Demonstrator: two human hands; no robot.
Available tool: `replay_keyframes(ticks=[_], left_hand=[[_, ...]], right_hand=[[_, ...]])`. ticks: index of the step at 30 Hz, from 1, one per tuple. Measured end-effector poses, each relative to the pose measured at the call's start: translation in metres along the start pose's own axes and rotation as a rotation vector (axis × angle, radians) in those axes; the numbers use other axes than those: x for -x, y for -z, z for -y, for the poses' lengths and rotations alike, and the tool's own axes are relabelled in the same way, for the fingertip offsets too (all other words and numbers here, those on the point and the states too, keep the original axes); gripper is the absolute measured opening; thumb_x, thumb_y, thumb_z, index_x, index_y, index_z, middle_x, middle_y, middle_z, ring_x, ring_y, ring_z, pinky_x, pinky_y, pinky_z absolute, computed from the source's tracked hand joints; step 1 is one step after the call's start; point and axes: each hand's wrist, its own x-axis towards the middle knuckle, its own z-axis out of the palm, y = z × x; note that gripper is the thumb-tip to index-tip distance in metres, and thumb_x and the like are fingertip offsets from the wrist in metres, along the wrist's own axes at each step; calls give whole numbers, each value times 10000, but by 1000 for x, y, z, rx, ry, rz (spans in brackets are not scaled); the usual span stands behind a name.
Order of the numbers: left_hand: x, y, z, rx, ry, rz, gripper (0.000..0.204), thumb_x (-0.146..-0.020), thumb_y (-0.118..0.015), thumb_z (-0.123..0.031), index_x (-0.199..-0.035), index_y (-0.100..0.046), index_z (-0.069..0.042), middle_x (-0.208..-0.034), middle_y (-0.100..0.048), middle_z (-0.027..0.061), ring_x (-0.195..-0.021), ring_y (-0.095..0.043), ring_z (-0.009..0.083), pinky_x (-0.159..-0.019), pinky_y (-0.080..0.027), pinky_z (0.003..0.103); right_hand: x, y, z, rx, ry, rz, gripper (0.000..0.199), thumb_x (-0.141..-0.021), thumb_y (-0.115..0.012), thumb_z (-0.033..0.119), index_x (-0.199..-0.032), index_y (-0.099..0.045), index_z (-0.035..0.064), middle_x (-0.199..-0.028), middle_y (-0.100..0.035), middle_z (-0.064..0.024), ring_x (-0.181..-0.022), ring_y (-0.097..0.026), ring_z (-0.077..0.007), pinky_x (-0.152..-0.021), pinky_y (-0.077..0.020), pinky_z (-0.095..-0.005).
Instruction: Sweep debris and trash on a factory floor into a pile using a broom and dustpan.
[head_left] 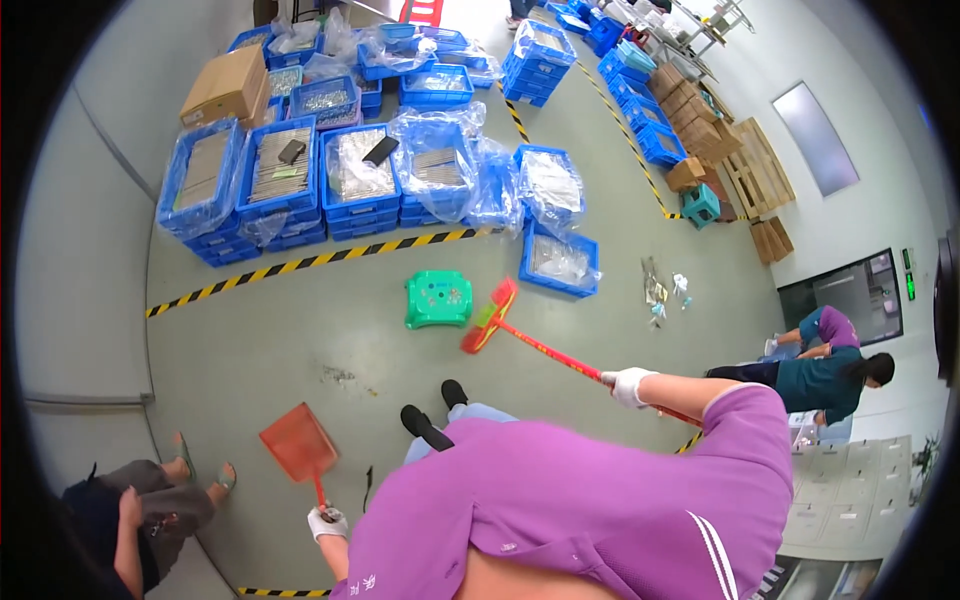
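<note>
My left hand (327, 522), in a white glove, is closed round the short handle of a red dustpan (301, 443), which is held out at the lower left. In another white glove, my right hand (628, 386) grips the long red handle of a broom (548, 350). The broom's red and yellow-green head (490, 316) is beside a green plastic stool (439, 299). A small scatter of dark debris (345, 376) lies on the floor between the stool and the dustpan. A larger heap of litter (655, 290) lies to the right, beyond the broom handle.
Blue crates (286, 178) of metal parts are stacked behind a yellow-black floor stripe (330, 262). One low blue crate (560, 259) stands in front. A seated person (130, 525) is at lower left; people (825, 375) work at right. Cartons (690, 115) and a pallet (757, 165) line the right wall.
</note>
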Motion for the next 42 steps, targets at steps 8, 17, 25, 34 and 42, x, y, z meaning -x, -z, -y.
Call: replay_keyframes(ticks=[8, 17, 25, 34, 42], left_hand=[[-14, 8, 0, -70, 23, 74, 142, -794, -438, -170, -751, -502, -51, -518, -458, 19, -382, -379, 111, -351, -321, 225], [-7, 26, 16, -88, 57, 11, 86, -808, -451, -157, -853, -468, -87, -701, -576, 57, -429, -429, 111, -368, -375, 220], [-7, 29, 11, -161, 108, 95, 108, -830, -448, -158, -874, -492, -71, -748, -600, 56, -471, -454, 100, -388, -374, 222], [-6, 30, -1, -149, 124, 101, 113, -828, -434, -143, -890, -488, -65, -775, -596, 53, -485, -455, 97, -395, -367, 224], [-12, 57, 10, -83, 73, 103, 121, -814, -444, -127, -910, -479, -63, -797, -595, 63, -499, -461, 94, -395, -359, 215]], right_hand=[[19, 22, 69, 548, 393, -341, 491, -852, -419, 245, -1327, -328, 331, -821, -592, -112, -635, -599, -267, -527, -469, -382], [-65, 7, 155, 163, 560, -184, 407, -889, -383, 261, -1291, -376, 317, -731, -538, -85, -508, -486, -231, -452, -398, -376], [-176, 9, 236, -215, 562, -158, 522, -844, -336, 189, -1352, -271, 288, -634, -515, -101, -421, -481, -207, -404, -400, -377], [-95, -37, -20, -130, 272, 75, 577, -832, -353, 226, -1388, -222, 305, -628, -528, -92, -417, -488, -154, -391, -420, -324], [-16, -32, -24, -380, 237, -17, 509, -865, -363, 231, -1363, -296, 309, -521, -432, -10, -362, -397, -98, -356, -348, -246]])
